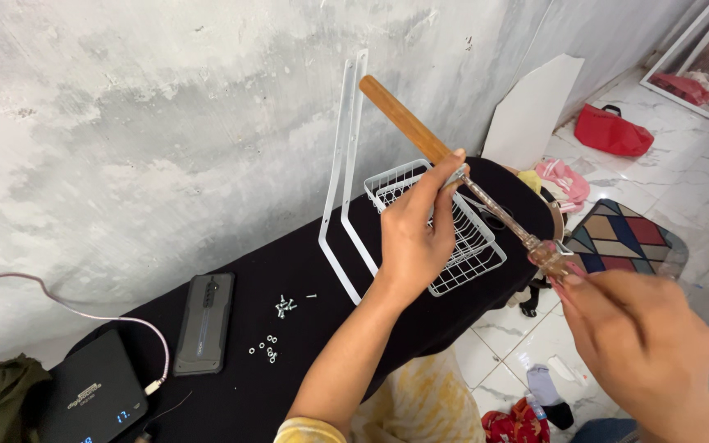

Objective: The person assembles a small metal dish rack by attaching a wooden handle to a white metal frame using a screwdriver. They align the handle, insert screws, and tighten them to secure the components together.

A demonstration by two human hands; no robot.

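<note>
**Head view: screwdriver meets wooden handle**

Head camera shows the left hand (414, 238) pinching the metal ferrule where a wooden handle (404, 119) joins a white wire basket (445, 238) on the black table (289, 279). The right hand (642, 349) is clenched around a clear-handled screwdriver (527, 238), tip at that joint. Fastening appears underway; steady alignment seems needed. Small shiny screws (272, 328) lie loose nearby.

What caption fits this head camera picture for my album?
Left hand steadies a wooden handle while right hand turns a screwdriver above a white wire basket.
</note>
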